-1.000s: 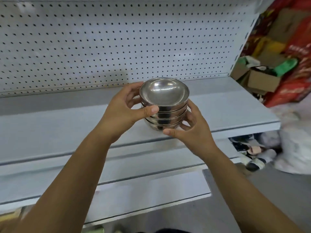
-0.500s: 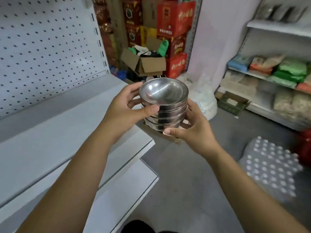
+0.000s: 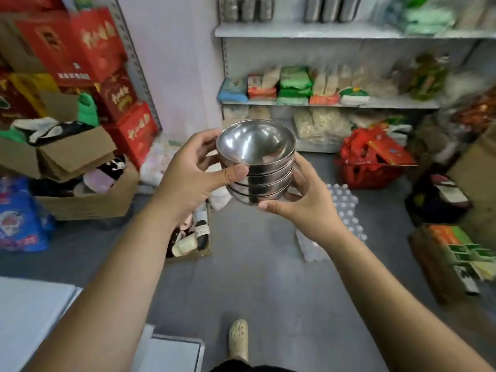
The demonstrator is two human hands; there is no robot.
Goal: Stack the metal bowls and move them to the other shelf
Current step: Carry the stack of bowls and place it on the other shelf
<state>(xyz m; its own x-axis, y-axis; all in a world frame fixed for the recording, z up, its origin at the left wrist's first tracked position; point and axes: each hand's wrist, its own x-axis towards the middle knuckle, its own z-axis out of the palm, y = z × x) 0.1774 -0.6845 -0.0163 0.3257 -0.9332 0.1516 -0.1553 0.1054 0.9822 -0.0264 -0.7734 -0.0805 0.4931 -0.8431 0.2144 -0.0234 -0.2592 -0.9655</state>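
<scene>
Both left hand [image 3: 188, 178] and right hand [image 3: 308, 210] still grip the bowl stack [image 3: 256, 162], now facing stocked shelves [image 3: 308, 33].

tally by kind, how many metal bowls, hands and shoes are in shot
metal bowls: 4, going by the rims that show
hands: 2, left hand and right hand, both gripping the bowls
shoe: 1
total: 7
</scene>
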